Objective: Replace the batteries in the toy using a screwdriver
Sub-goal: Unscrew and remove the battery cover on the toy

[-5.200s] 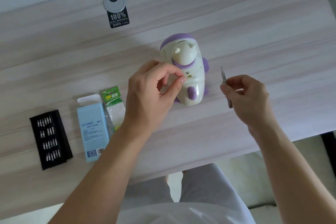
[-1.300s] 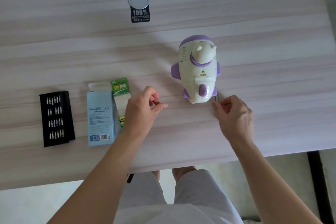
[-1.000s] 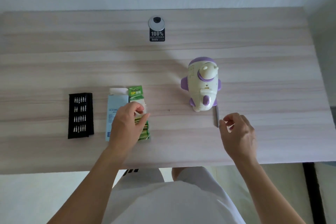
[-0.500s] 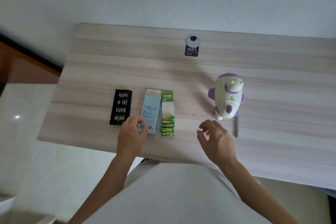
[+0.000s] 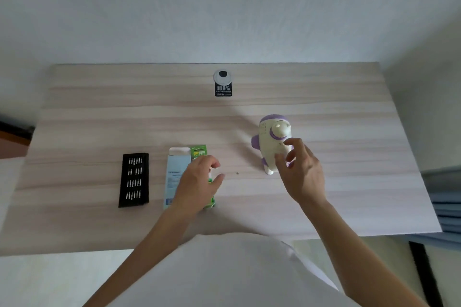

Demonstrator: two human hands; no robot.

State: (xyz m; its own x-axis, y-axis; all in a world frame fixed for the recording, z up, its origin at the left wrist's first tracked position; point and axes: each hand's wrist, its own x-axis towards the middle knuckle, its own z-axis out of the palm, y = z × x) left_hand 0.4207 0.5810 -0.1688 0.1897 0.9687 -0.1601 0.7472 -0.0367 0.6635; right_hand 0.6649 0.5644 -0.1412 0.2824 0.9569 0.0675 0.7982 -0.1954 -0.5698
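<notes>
The cream and purple toy [image 5: 270, 143] lies on the wooden table [image 5: 99, 122], right of centre. My right hand [image 5: 303, 172] hovers over the toy's lower part with its fingers spread, holding nothing. My left hand [image 5: 198, 183] sits over the green battery pack [image 5: 199, 153], fingers apart, covering most of it. A tiny screw [image 5: 237, 173] lies on the table between my hands. The screwdriver is hidden behind my right hand.
A black tray of screwdriver bits [image 5: 134, 179] lies at the left, and a light blue box [image 5: 175, 169] next to the battery pack. A round cable grommet with a black "100%" label [image 5: 222, 83] sits near the table's far edge.
My right hand moved right and forward from the front edge to above the toy. My left hand shifted right from the blue box onto the battery pack. The head view swung left.
</notes>
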